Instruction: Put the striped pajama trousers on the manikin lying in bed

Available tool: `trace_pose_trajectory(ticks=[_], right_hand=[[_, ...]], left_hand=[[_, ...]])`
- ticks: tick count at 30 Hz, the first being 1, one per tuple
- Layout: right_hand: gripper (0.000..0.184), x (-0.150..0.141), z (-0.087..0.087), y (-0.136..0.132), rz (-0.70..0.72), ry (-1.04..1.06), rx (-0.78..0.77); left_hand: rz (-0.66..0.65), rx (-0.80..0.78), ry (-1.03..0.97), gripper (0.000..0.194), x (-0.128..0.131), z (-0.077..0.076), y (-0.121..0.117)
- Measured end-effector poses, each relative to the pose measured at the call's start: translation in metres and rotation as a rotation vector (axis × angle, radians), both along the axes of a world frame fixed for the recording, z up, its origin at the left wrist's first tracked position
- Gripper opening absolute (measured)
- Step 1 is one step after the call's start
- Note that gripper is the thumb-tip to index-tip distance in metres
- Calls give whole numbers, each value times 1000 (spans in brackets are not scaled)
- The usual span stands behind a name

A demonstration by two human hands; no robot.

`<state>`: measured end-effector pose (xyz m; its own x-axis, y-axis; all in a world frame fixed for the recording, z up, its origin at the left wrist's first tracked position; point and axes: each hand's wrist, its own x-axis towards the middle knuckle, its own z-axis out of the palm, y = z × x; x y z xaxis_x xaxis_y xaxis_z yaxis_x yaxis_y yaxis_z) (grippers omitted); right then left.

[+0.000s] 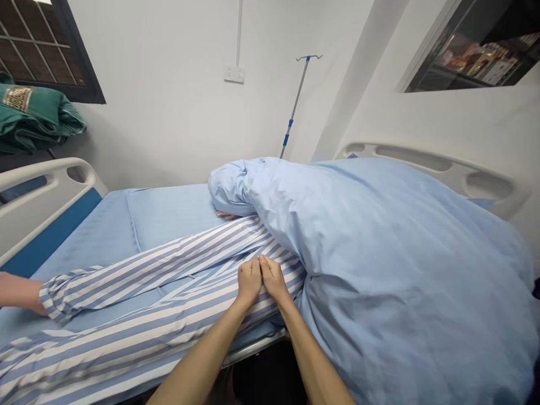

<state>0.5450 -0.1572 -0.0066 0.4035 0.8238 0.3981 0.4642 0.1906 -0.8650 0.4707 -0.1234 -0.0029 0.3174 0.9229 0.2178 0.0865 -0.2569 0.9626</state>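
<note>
My left hand (250, 278) and my right hand (273, 277) are both closed, side by side and touching at the knuckles. They rest at the upper leg of the striped trousers (185, 306), worn by a person or a manikin lying on the bed. My curled fingers point down and away, so whether they pinch the cloth is hidden. Just right of my right hand, a light blue quilt (379, 236) covers the upper body. Fingertips of the lying figure's hand (226, 215) show from under the quilt. A bare ankle (21, 292) sticks out of one trouser leg at left.
The bed has a blue sheet (169, 208), a footboard (50, 185) at left and a pale side rail or headboard (430, 160) at right. Behind it stand an IV pole (297, 107) and a wall socket (234, 74). A folded green cloth item (37, 115) lies at far left.
</note>
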Motion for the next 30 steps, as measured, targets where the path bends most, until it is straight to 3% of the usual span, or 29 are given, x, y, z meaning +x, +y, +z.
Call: trace_pose_trajectory(ticks=[5,8,11,15,19,25,27,30], right_hand=[[44,6,2,1,-61,162,69],[45,9,0,1,-125,216,98],[45,9,-3,0,-141,234,99],[43,10,-5,-1,-149,240,90],[42,13,2,0,-124,186,56],[40,28,28,-6,-46,-227,-48],[40,35,28,-7,-88,-268,-44],[43,44,14,-5,-233,-146,-38]], left_hand=[[-56,-194,-375,41,20,24,-3],[-67,-210,-446,42,30,29,-3],[-14,-180,-352,42,32,19,-2],[18,-40,-57,41,28,4,-1],[20,-3,39,41,26,1,0],[11,45,133,43,28,1,0],[0,61,189,43,28,1,-2],[5,60,243,45,28,2,-4]])
